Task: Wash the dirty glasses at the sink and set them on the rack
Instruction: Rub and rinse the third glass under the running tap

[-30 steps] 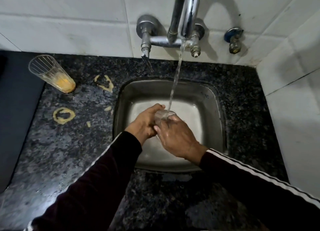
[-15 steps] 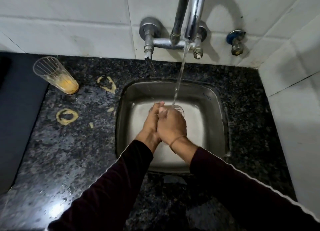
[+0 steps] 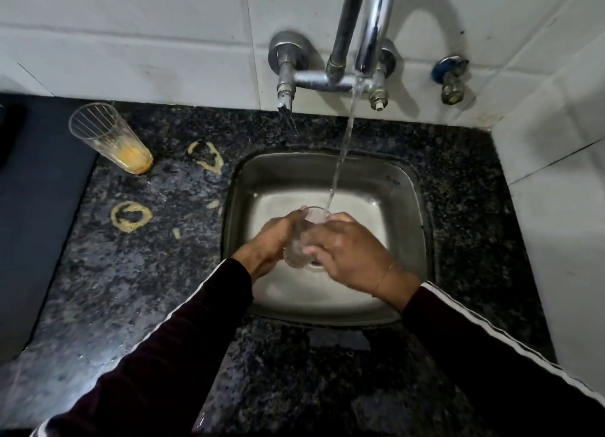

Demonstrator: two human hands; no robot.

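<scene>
A clear glass [image 3: 302, 240] is held upright over the steel sink [image 3: 406, 187], its mouth under the running stream from the tap [image 3: 370, 33]. My left hand [image 3: 271, 243] wraps its left side and my right hand [image 3: 350, 256] covers its right side. Both hands grip it. A second ribbed glass [image 3: 109, 138] with orange residue at its bottom stands on the black granite counter [image 3: 108, 289] at the back left. No rack is in view.
Orange ring stains [image 3: 131, 215] mark the counter left of the sink. A dark mat or surface [image 3: 36, 214] lies at the far left. White tiled walls close the back and right. A small blue-handled valve [image 3: 450, 76] sticks out right of the tap.
My hands were pressed together over the glass half a second ago; they have spread apart, showing the glass upright between them with water running into it.
</scene>
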